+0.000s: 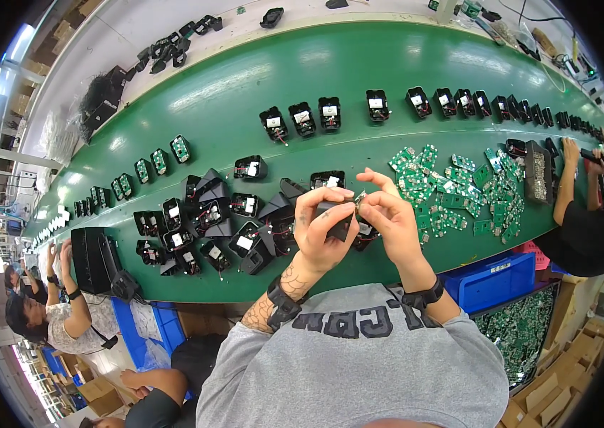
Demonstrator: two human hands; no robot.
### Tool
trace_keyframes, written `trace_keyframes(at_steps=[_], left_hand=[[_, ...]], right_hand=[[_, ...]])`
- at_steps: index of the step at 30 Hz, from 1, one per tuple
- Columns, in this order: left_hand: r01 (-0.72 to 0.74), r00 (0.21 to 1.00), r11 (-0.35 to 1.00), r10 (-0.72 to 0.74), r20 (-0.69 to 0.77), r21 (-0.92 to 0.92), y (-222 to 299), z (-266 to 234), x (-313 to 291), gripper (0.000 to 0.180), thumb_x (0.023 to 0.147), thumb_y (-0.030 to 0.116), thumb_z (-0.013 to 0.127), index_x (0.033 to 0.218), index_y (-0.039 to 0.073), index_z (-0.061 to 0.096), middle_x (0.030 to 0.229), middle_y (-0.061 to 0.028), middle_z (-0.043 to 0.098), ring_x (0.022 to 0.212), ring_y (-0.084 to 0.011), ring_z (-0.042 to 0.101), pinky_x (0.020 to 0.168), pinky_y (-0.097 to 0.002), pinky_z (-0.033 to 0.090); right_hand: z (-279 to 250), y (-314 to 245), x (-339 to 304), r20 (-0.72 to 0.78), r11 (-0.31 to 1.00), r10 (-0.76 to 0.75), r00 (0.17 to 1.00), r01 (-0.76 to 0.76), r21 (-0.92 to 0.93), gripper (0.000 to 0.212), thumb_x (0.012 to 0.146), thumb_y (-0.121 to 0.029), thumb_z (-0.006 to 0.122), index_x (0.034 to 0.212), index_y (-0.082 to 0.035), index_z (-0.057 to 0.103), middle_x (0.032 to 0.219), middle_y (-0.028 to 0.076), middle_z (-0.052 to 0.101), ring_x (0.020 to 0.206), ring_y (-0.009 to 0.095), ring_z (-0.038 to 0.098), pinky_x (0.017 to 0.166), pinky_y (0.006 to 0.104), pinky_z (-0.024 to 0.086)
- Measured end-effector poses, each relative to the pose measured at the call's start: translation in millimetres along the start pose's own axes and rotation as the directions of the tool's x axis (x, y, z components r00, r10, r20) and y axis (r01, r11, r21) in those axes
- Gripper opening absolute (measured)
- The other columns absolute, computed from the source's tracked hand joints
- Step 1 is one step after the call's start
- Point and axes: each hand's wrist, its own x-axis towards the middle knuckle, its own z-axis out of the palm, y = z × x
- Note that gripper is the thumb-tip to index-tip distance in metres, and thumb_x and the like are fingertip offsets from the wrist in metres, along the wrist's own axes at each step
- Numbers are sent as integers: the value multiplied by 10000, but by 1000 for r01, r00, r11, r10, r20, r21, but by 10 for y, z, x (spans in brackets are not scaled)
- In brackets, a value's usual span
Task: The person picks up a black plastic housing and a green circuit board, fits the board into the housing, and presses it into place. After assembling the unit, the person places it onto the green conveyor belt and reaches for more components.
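My left hand point(321, 230) is closed around a small black plastic housing point(341, 227), held above the green bench. At the housing's upper edge my right hand point(392, 222) pinches with thumb and forefinger; a small pale bit shows at the fingertips, too small to name. Just beyond the hands lies an open black housing point(327, 177) with a white part inside. Several similar housings point(209, 214) with red and black wires are heaped left of my hands. To the right spreads a loose pile of green circuit boards point(452, 187).
A row of open housings point(377, 105) runs along the bench's far side. At the right stands a box of small metal parts point(538, 171), near a co-worker's arm point(568, 178). Blue bins point(496, 279) sit below the near edge. Another person point(66, 307) works at the left.
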Motion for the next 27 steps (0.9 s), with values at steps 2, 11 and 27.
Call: trace_keyframes(at_steps=[2, 11, 27], left_hand=[[-10, 999, 999, 12, 36, -37, -16, -15, 17, 433, 717, -133, 679, 1064, 74, 523, 1056, -142, 505, 894, -267, 645, 770, -381, 567], [17, 998, 996, -10, 69, -90, 8, 24, 52, 405, 734, -129, 675, 1062, 49, 518, 1043, -158, 530, 890, -271, 648, 780, -387, 560], [696, 712, 534, -600, 364, -481, -63, -31, 28, 514, 866, -31, 603, 1275, 63, 306, 1184, -129, 527, 1014, -183, 572, 902, -314, 478]], right_hand=[[-19, -26, 1, 38, 998, 48, 998, -49, 36, 77, 867, -98, 659, 835, -29, 652, 1324, 136, 468, 1341, 296, 350, 1022, 404, 347], [-1, -37, -34, -76, 999, -40, 996, 40, -5, 57, 843, -39, 675, 861, 6, 645, 1184, 113, 511, 1275, 263, 427, 988, 359, 415], [-341, 84, 126, 90, 930, 341, 936, -350, 114, 178, 761, 3, 729, 924, -14, 659, 837, 19, 657, 757, 99, 624, 707, 229, 502]])
